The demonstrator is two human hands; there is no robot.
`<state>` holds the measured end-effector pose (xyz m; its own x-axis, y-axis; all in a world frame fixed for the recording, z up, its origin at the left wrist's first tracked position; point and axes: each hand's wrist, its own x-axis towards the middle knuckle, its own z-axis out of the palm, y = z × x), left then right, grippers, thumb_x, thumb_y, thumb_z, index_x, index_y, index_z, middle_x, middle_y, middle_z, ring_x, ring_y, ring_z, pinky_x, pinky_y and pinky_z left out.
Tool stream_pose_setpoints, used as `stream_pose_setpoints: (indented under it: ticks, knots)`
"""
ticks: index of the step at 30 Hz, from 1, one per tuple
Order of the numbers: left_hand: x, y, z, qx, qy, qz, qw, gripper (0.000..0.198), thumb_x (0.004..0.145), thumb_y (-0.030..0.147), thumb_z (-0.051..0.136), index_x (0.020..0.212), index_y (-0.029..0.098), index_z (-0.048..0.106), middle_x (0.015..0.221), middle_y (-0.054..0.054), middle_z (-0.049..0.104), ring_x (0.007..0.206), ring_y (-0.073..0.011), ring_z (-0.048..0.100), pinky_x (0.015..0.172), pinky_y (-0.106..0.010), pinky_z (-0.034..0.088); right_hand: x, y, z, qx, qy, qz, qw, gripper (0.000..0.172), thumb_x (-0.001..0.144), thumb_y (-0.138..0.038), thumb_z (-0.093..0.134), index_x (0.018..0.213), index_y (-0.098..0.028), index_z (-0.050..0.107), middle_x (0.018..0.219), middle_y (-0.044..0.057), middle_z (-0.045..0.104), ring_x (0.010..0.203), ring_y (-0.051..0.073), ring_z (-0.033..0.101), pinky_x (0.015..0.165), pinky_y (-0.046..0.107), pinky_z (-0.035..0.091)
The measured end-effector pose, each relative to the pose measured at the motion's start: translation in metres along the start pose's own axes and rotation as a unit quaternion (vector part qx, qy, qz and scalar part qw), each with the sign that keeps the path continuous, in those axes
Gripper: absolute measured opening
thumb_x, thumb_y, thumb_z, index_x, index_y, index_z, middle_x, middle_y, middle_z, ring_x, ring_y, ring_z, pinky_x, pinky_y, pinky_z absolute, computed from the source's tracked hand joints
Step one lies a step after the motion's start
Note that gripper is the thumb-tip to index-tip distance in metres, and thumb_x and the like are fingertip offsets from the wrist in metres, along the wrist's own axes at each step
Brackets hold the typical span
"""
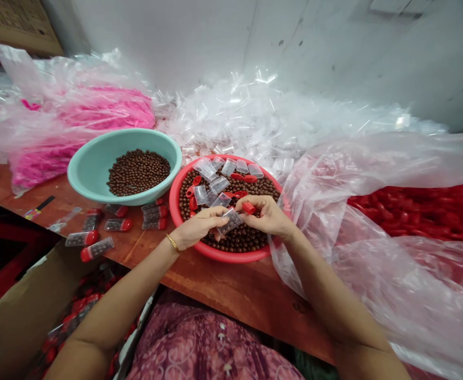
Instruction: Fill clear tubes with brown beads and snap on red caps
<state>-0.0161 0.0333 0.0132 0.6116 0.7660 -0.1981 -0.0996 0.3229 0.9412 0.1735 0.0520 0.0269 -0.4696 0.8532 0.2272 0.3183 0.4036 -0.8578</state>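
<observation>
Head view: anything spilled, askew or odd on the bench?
Nothing spilled. Filled red-capped tubes lie scattered at mixed angles on the wooden table, left of the red bowl. Empty tubes and caps lie loose on the beads in it. No visible damage.

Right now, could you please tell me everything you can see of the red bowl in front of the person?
The red bowl is round, shallow and looks like plastic. It sits upright on the wooden table, close to its near edge, beside the teal bowl; whether the two touch is unclear. It holds small brown balls, with clear little tubes and red caps lying on top. The left hand and right hand hover over it, holding a clear tube and a red cap. Clear plastic sheeting lies against its right side.
</observation>
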Motion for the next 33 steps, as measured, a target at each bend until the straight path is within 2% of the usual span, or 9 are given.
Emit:
stream_pose_setpoints:
  ticks: [2,4,7,9,11,15,19,25,33]
  knots:
    - [-0.001,0.001,0.001,0.009,-0.011,0.011,1.000,0.030,0.072,0.039,0.063,0.087,0.013,0.057,0.073,0.002,0.051,0.058,-0.0054,0.046,0.050,-0.018,0.041,0.001,0.005,0.001,-0.061,0.039,0.017,0.997,0.009,0.068,-0.025,0.057,0.068,-0.016,0.058,0.060,-0.002,0.054,0.055,0.010,0.047,0.055,0.023,0.039]
    - [-0.001,0.001,0.001,0.006,-0.006,0.034,0.999,0.031,0.073,0.040,0.062,0.088,0.013,0.057,0.076,0.001,0.052,0.061,-0.0059,0.048,0.054,-0.019,0.044,0.000,0.009,0.002,-0.117,0.073,0.041,0.990,0.016,0.069,-0.027,0.058,0.082,-0.017,0.060,0.069,-0.001,0.060,0.061,0.012,0.051,0.060,0.025,0.042]
    - [-0.001,0.000,0.002,0.007,0.016,0.052,0.998,0.032,0.075,0.041,0.060,0.090,0.014,0.053,0.083,-0.001,0.055,0.065,-0.0073,0.053,0.062,-0.022,0.047,-0.003,0.007,0.002,-0.121,0.065,0.036,0.990,0.035,0.079,-0.032,0.051,0.111,-0.018,0.056,0.100,0.004,0.065,0.086,0.018,0.059,0.079,0.031,0.046]
    - [-0.001,0.000,0.004,0.017,0.026,0.050,0.998,0.034,0.077,0.043,0.058,0.094,0.014,0.050,0.084,-0.002,0.058,0.064,-0.0077,0.056,0.062,-0.022,0.047,-0.007,0.001,0.004,-0.115,0.065,0.010,0.991,0.036,0.087,-0.032,0.040,0.118,-0.019,0.054,0.115,0.006,0.061,0.103,0.020,0.056,0.090,0.034,0.043]
    - [-0.001,-0.001,0.006,0.028,0.038,0.054,0.997,0.034,0.078,0.043,0.057,0.095,0.014,0.048,0.081,-0.001,0.058,0.061,-0.0068,0.055,0.059,-0.021,0.046,-0.011,-0.004,0.007,-0.147,0.071,-0.011,0.987,0.037,0.090,-0.028,0.035,0.120,-0.020,0.054,0.116,0.007,0.060,0.108,0.020,0.055,0.094,0.035,0.042]
    - [-0.002,-0.004,0.008,0.068,0.079,0.088,0.991,0.030,0.080,0.039,0.057,0.095,0.015,0.048,0.076,0.002,0.055,0.058,-0.0048,0.051,0.057,-0.019,0.044,-0.016,-0.006,0.016,-0.187,0.069,-0.047,0.979,0.036,0.091,-0.024,0.036,0.123,-0.022,0.053,0.098,0.006,0.063,0.093,0.017,0.059,0.086,0.032,0.046]
    - [-0.002,-0.006,0.008,0.099,0.106,0.114,0.983,0.024,0.083,0.036,0.050,0.094,0.015,0.046,0.072,0.003,0.053,0.056,-0.0048,0.049,0.056,-0.019,0.042,-0.021,-0.003,0.024,-0.203,0.116,-0.070,0.970,0.037,0.092,-0.024,0.036,0.125,-0.022,0.052,0.085,0.005,0.060,0.080,0.015,0.058,0.077,0.029,0.047]
    - [-0.001,-0.008,0.008,0.146,0.145,0.113,0.972,0.029,0.071,0.029,0.064,0.092,0.016,0.049,0.072,0.004,0.051,0.057,-0.0068,0.046,0.054,-0.021,0.041,-0.026,-0.001,0.029,-0.278,0.106,-0.092,0.950,0.040,0.092,-0.022,0.037,0.131,-0.022,0.046,0.079,0.004,0.056,0.070,0.014,0.056,0.066,0.026,0.047]
    - [-0.001,-0.009,0.009,0.160,0.168,0.101,0.968,0.023,0.071,0.029,0.062,0.086,0.016,0.050,0.062,0.005,0.049,0.053,-0.0075,0.045,0.054,-0.022,0.039,-0.027,-0.004,0.033,-0.363,0.100,-0.138,0.916,0.045,0.090,-0.017,0.037,0.135,-0.018,0.040,0.076,0.005,0.057,0.066,0.014,0.056,0.059,0.024,0.047]
